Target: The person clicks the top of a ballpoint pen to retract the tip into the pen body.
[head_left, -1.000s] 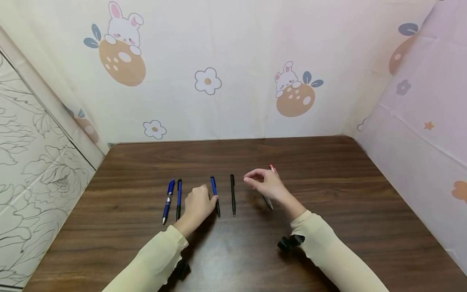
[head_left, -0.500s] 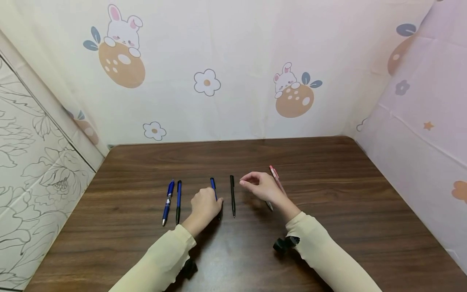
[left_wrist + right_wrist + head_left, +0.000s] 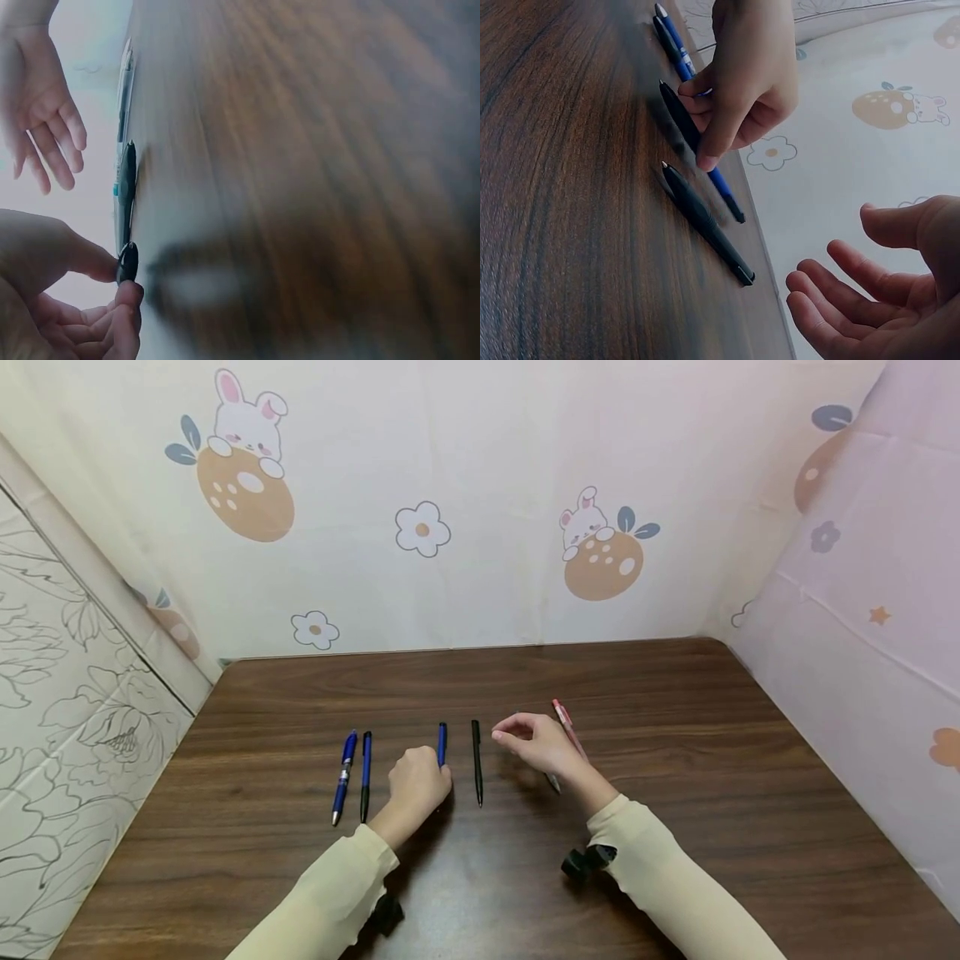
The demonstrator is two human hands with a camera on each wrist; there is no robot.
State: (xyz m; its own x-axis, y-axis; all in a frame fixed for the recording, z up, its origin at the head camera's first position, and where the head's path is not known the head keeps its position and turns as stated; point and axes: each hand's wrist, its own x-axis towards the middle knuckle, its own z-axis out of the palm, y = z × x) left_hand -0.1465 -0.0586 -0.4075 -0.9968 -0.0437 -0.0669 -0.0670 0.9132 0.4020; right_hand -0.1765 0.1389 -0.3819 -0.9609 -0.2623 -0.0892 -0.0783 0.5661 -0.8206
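My left hand (image 3: 420,781) pinches a blue pen with a black lower half (image 3: 442,745) between thumb and fingers; in the left wrist view only its dark end (image 3: 128,262) shows. Right of it lies a black pen (image 3: 477,764), untouched. My right hand (image 3: 546,745) hovers with relaxed, slightly bent fingers and holds nothing. Below that hand a pen with a silver tip (image 3: 552,783) is mostly hidden in the head view; in the left wrist view a clear-barrelled pen (image 3: 125,97) lies beyond the black one. A pink pen (image 3: 564,722) lies just past the right hand.
On the left, a blue pen with a silver tip (image 3: 344,777) and a blue-and-black pen (image 3: 366,777) lie side by side. All rest on a brown wood-grain table (image 3: 675,718), backed by a printed curtain (image 3: 487,577).
My left hand has shifted right along the blue-and-black pen and now pinches it; the pen has turned straighter. My right hand has drifted slightly left, uncovering more of the pink pen.
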